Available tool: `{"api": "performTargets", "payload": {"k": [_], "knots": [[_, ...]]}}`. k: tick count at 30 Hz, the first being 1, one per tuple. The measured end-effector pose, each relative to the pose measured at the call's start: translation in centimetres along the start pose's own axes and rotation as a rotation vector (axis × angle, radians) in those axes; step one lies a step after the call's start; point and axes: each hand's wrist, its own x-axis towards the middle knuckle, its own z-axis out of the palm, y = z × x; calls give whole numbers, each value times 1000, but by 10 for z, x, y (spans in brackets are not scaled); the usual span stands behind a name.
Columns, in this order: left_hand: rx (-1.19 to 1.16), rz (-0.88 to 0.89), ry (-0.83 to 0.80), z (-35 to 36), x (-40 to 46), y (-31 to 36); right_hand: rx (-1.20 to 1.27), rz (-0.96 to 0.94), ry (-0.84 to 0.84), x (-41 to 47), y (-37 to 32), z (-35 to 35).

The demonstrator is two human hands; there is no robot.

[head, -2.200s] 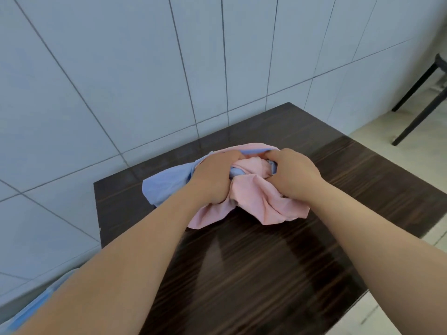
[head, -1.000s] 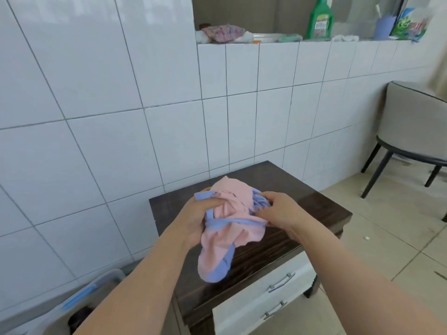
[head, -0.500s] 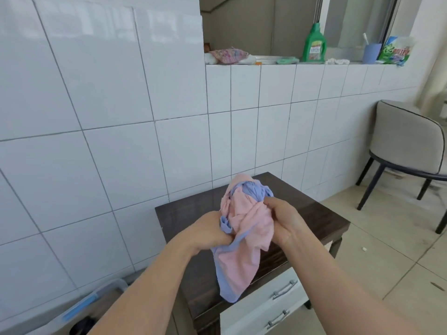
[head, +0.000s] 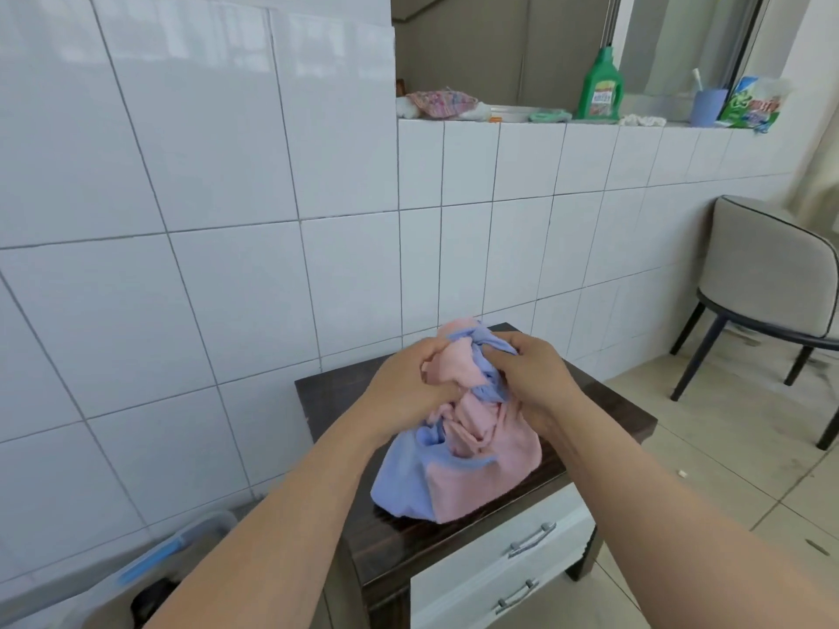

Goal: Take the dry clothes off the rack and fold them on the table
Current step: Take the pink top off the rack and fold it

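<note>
A crumpled pink and light-blue garment (head: 472,465) hangs bunched between both hands, its lower part resting on the dark wood table (head: 608,406). My left hand (head: 408,383) grips the pink fabric near the top. Opposite it, my right hand (head: 535,379) grips the blue part of the bunch. The two hands are close together, fingers curled into the cloth. No drying rack is in view.
The table is a small cabinet with white drawers (head: 504,569), set against a white tiled wall. A clear plastic bin (head: 150,578) stands at its left. A grey chair (head: 772,283) stands at the right. A ledge above holds a green detergent bottle (head: 601,86) and a blue cup (head: 708,106).
The garment was lifted off the table and bunched upright, then lowered so its bottom rests on the table again. My head rose, showing the ledge and the chair.
</note>
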Motion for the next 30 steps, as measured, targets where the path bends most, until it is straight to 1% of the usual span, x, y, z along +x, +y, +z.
{"api": "performTargets", "payload": {"k": [1,3,4,5,6,7,8,10,12,13,14,15,16,17,18,19,20,21,22,23,24,26,27,28,30], "knots": [[106,45,37,3,0,0,95,97,11,7,1,0],[340,105,188,9,2,2,253,284,29,14,6,-1],[428,101,251,11,3,-1,316,342,37,18,9,-3],[452,91,315,11,3,-4,370,386,44,23,12,-3],[413,67,368,10,3,-8,452,431,34,23,11,-3],[342,37,395,8,4,-12,542,438,31,23,12,-6],[251,8,387,4,4,-14,643,430,19,19,9,-11],[-39,-68,282,-3,6,-15,746,391,16,21,14,-18],[-389,-171,168,-8,6,-11,777,342,50,23,17,-18],[-539,-220,125,-8,6,-8,785,302,43,21,17,-14],[-632,-272,114,-7,7,-6,810,245,-3,21,16,-11],[-673,-313,124,-5,9,-4,825,180,-75,18,17,-9],[-624,-359,158,-2,12,-1,809,129,-194,16,17,-6],[-539,-382,216,1,14,1,694,95,-303,11,15,-2],[-475,-373,265,2,13,6,537,66,-375,6,13,4],[-437,-335,294,4,15,7,320,32,-385,2,13,9],[-412,-300,293,5,16,7,175,3,-327,0,10,12],[-443,-271,269,5,16,7,126,9,-226,-1,8,13],[-484,-259,228,3,13,7,164,29,-136,-1,6,11],[-491,-251,167,0,11,6,249,67,-85,1,7,5],[-454,-256,101,-2,8,6,356,111,-80,3,5,0],[-427,-283,-4,-6,5,5,619,208,-215,2,4,-7],[-486,-308,-25,-7,5,4,710,255,-269,1,3,-9],[-592,-343,-37,-8,2,6,750,288,-290,-3,1,-8],[-815,-424,18,-7,2,15,609,258,-243,-5,3,-5]]}}
